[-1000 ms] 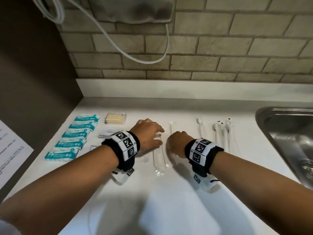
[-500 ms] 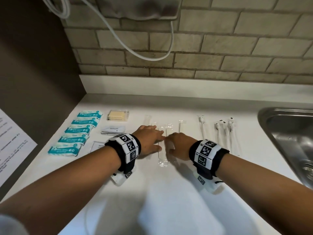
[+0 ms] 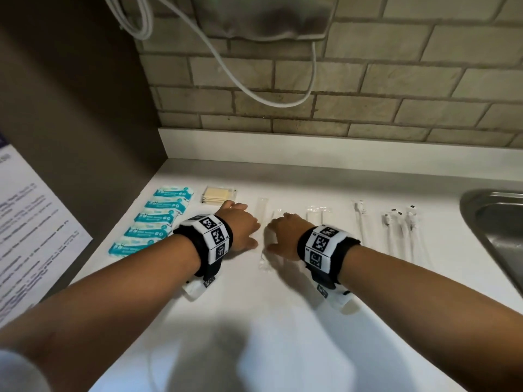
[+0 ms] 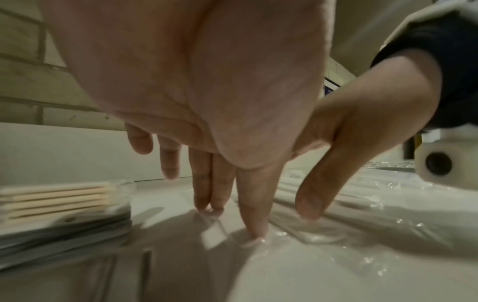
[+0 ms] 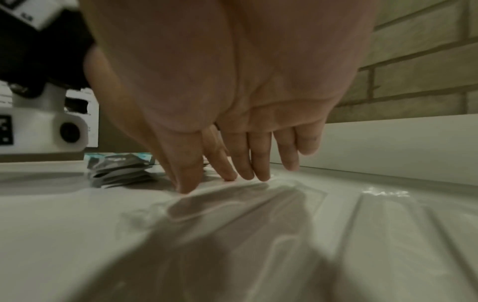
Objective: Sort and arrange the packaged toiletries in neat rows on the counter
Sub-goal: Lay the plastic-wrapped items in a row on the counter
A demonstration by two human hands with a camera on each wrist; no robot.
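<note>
Long clear-wrapped packets (image 3: 262,236) lie side by side at the middle of the white counter (image 3: 283,321). My left hand (image 3: 240,226) rests flat just left of them, straight fingertips (image 4: 254,230) pressing on clear wrap (image 4: 323,235). My right hand (image 3: 285,236) lies just right, straight fingers (image 5: 225,169) pressing another clear packet (image 5: 258,204). Several teal packets (image 3: 152,222) form a column at the left. A packet of wooden sticks (image 3: 219,195) lies behind the left hand. More white wrapped packets (image 3: 318,212) and wrapped toothbrushes (image 3: 402,233) lie to the right.
A steel sink (image 3: 498,236) opens at the right edge. A brick wall (image 3: 339,94) with a hanging white cable (image 3: 254,89) stands behind. A dark side panel (image 3: 70,123) with a printed sheet (image 3: 31,236) bounds the left. Flat grey sachets (image 4: 64,235) lie under the sticks.
Both hands have slid away from me along the counter with the clear packets under them, and they have spread slightly apart; the packets now lie further back.
</note>
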